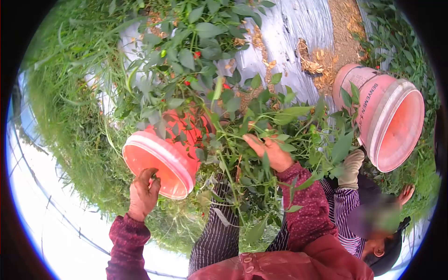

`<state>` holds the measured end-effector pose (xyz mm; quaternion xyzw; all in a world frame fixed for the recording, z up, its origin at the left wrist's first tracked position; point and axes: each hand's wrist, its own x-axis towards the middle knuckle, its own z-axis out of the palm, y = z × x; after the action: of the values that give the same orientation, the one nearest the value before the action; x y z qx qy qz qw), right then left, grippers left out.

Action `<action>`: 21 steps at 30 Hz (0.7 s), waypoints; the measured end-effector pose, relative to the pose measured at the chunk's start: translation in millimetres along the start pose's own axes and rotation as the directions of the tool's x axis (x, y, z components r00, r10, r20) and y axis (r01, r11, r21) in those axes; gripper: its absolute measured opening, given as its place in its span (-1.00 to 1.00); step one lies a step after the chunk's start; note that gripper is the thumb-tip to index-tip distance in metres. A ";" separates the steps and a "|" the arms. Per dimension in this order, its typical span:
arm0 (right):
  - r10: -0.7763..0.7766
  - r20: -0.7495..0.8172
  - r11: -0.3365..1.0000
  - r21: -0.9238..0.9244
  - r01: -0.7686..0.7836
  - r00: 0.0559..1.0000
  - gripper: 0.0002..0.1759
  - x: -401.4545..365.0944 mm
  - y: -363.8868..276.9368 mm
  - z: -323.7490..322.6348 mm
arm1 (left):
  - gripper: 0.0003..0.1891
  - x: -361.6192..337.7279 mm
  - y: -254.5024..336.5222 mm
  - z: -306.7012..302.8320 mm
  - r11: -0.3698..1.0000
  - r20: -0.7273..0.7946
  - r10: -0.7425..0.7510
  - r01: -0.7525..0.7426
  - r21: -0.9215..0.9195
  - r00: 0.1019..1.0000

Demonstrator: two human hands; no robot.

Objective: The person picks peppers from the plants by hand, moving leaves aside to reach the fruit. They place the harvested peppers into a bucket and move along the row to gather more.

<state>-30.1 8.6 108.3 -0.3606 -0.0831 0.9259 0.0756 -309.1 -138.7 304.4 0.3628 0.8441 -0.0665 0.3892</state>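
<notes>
My left hand [145,192] is at the open mouth of a red-orange bucket [161,148], which lies tilted among the plants. Its thumb and fingers are pinched together over the rim; a small dark bit shows between them, too small to name. Among the leaves of a pepper plant [228,133], my right hand [273,151] reaches in with its fingers apart and partly covered by foliage. Small red peppers [197,55] hang on the plants beyond the bucket.
A second, pinkish bucket [364,107] with black lettering lies tilted at the right. Close to it, a co-worker [347,219] wears striped sleeves and a glove [351,170]. Plastic sheeting [303,23] and dry leaves cover the ground between rows. Tall grass [65,107] grows at left.
</notes>
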 end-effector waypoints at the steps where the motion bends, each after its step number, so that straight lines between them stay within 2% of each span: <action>1: 0.075 -0.025 0.964 0.258 -0.066 0.997 -0.69 -2.0 -1.5 -6.8 | -0.79 -5.8 -11.9 5.1 1.000 -0.006 -0.007 0.007 -0.016 1.000; 3: 0.224 -0.075 0.676 0.730 -0.100 0.972 -0.65 -5.5 -5.8 -19.4 | -0.70 -16.3 -29.0 15.8 0.999 -0.191 -0.003 -0.005 -0.042 0.982; 4: 0.029 0.003 0.996 -0.081 -0.028 1.000 -0.61 -8.5 -5.7 -40.3 | -0.71 -26.8 -60.5 28.2 1.000 -0.231 0.009 -0.011 -0.007 0.973; 5: 0.085 0.029 0.935 -0.347 -0.070 0.996 -0.57 -15.3 -25.4 -25.0 | -0.71 -43.6 -93.5 44.7 0.999 -0.217 -0.005 -0.002 -0.033 0.976; 6: 0.142 0.055 0.788 -0.610 -0.079 0.988 -0.53 -22.1 -45.5 -9.1 | -0.73 -58.3 -118.8 61.6 0.911 -0.142 -0.267 0.201 -0.361 0.953; 7: 0.198 0.080 0.593 -0.803 -0.054 0.977 -0.49 -29.0 -65.6 7.0 | -0.75 -75.7 -139.4 80.4 0.681 0.008 -0.478 0.376 -0.628 0.879; 8: 0.202 0.020 0.625 -0.773 -0.113 0.979 -0.46 -33.3 -82.0 27.9 | -0.69 -87.8 -143.9 91.3 0.535 0.125 -0.529 0.444 -0.718 0.839; 9: 0.203 -0.039 0.656 -0.737 -0.165 0.978 -0.42 -34.0 -90.7 41.5 | -0.69 -93.6 -141.7 100.5 0.522 0.126 -0.525 0.435 -0.733 0.842; 10: 0.215 -0.061 0.553 -0.815 -0.173 0.975 -0.37 -39.9 -92.9 35.7 | -0.67 -100.1 -134.8 109.8 0.257 0.279 -0.673 0.570 -0.780 0.685; 11: 0.227 -0.083 0.442 -0.879 -0.179 0.970 -0.32 -45.6 -95.2 29.9 | -0.64 -106.1 -131.4 119.5 -0.035 0.449 -0.745 0.642 -0.766 0.494; 12: 0.168 -0.112 0.240 -0.959 -0.151 0.979 -0.30 -51.6 -98.1 34.5 | -0.64 -110.4 -135.5 136.0 -0.045 0.459 -0.734 0.638 -0.768 0.501; 14: 0.104 -0.129 0.158 -0.977 -0.144 0.986 -0.32 -55.8 -107.0 63.9 | -0.53 -111.4 -152.2 172.1 -0.276 0.579 -0.611 0.540 -0.795 0.540; 15: 0.102 -0.098 0.143 -0.983 -0.112 0.990 -0.32 -54.6 -107.2 70.4 | -0.53 -104.8 -154.1 184.0 -0.285 0.561 -0.618 0.509 -0.812 0.550; 17: 0.150 -0.229 0.314 -0.911 -0.266 0.962 -0.35 -69.5 -103.6 66.1 | -0.60 -93.2 -148.0 203.6 -0.531 0.546 -0.537 0.245 -0.811 0.643; 18: 0.041 -0.249 0.406 -0.881 -0.243 0.968 -0.36 -77.9 -98.1 66.7 | -0.60 -88.0 -148.2 208.2 -0.535 0.527 -0.545 0.213 -0.817 0.652; 19: -0.064 -0.284 0.497 -0.840 -0.216 0.957 -0.37 -90.0 -90.3 67.4 | -0.60 -87.5 -148.3 211.9 -0.627 0.551 -0.534 0.136 -0.767 0.641; 20: -0.067 -0.270 0.488 -0.848 -0.205 0.960 -0.37 -101.7 -83.8 69.2 | -0.58 -89.3 -151.3 215.8 -0.710 0.578 -0.515 0.063 -0.701 0.632; 21: -0.188 -0.246 0.383 -0.910 -0.159 0.951 -0.37 -112.5 -80.4 70.5 | -0.58 -91.1 -155.3 222.3 -0.713 0.570 -0.516 0.048 -0.699 0.639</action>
<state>10.3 57.5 250.0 -0.4805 -0.5734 0.6531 -0.1174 -237.4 -390.6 189.2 -0.5261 0.5523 0.5756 0.2947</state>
